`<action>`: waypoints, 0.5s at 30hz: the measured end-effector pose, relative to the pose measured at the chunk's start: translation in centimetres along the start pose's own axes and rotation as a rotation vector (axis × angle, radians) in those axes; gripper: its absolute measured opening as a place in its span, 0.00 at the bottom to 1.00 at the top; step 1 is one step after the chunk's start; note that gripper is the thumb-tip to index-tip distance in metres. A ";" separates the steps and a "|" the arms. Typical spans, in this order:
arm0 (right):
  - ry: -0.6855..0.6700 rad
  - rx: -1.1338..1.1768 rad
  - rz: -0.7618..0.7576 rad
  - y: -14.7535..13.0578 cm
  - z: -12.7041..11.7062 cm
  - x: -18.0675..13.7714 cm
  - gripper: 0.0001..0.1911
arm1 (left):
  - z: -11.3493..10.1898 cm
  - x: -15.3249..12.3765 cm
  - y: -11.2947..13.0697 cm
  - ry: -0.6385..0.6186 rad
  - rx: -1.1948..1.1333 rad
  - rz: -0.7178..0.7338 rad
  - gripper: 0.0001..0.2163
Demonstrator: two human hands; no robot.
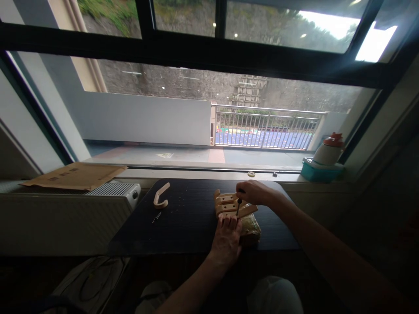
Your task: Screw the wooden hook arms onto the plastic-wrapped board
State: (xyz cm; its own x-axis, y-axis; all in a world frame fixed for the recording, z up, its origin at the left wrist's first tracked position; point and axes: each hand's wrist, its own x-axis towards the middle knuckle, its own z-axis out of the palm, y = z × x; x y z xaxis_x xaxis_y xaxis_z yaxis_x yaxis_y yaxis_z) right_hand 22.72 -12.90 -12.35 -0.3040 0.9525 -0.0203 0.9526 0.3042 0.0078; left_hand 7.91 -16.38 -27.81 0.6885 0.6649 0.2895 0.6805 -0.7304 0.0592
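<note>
My right hand (253,192) is closed around the dark handle of a screwdriver (239,202), held upright with its tip down at the nearest wooden piece. Curled over the near end of that piece are the fingers of my left hand (228,239), gripping it. Several curved wooden hooks (225,207) with dark holes lie side by side on a block wrapped in shiny brownish film (251,226). A separate J-shaped wooden hook (161,196) lies to the left on the dark table (193,226). Near it are a few small screws (156,217).
A white radiator (72,218) with a brown paper envelope (75,174) on top stands left of the table. Behind the table is a window sill (209,174). On its right end, a bottle with a red lid (329,149) stands on a teal box (319,170).
</note>
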 end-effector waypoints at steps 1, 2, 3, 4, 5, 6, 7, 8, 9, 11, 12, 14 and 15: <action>-0.004 -0.006 0.007 -0.1 -0.1 0.0 0.13 | 0.0 0.0 0.0 -0.002 0.000 0.000 0.32; -0.008 -0.014 0.013 -0.2 -0.2 0.0 0.14 | 0.0 0.0 0.0 -0.002 0.001 0.000 0.32; -0.012 -0.020 0.018 -0.3 -0.4 -0.1 0.14 | 0.1 0.0 0.0 -0.001 0.004 0.000 0.32; -0.015 -0.025 0.018 -0.4 -0.5 -0.2 0.14 | 0.1 0.0 0.0 0.001 0.007 0.000 0.33; -0.018 -0.028 0.012 -0.5 -0.7 -0.2 0.14 | 0.1 0.0 0.0 0.003 0.010 0.000 0.33; -0.019 -0.029 0.000 -0.5 -0.8 -0.3 0.14 | 0.1 0.0 0.0 0.003 0.014 0.001 0.33; -0.021 -0.029 -0.016 -0.5 -0.9 -0.4 0.13 | 0.1 0.0 0.0 0.001 0.017 0.002 0.33; -0.022 -0.025 -0.033 -0.5 -1.0 -0.4 0.13 | 0.1 0.0 0.0 -0.002 0.019 0.003 0.33; -0.019 -0.021 -0.048 -0.4 -0.9 -0.5 0.13 | 0.1 0.1 0.0 -0.007 0.021 0.002 0.32; -0.005 -0.010 -0.060 -0.2 -0.7 -0.4 0.13 | 0.0 0.1 0.0 -0.015 0.025 0.000 0.32; 0.003 -0.006 -0.056 0.0 -0.5 -0.3 0.13 | 0.0 0.1 0.0 -0.017 0.027 0.000 0.32; 0.012 0.002 -0.034 0.4 -0.1 -0.1 0.13 | -0.1 0.1 0.1 -0.014 0.027 0.001 0.32; 0.010 0.006 -0.021 0.5 0.1 0.0 0.13 | -0.1 0.1 0.1 -0.013 0.024 0.003 0.32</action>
State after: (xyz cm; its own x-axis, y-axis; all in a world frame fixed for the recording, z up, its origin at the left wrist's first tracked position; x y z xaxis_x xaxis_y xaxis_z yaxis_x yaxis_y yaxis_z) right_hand 23.22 -12.76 -12.41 -0.3241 0.9460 -0.0108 0.9460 0.3241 0.0011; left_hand 7.97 -16.40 -27.68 0.6935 0.6651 0.2771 0.6844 -0.7283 0.0353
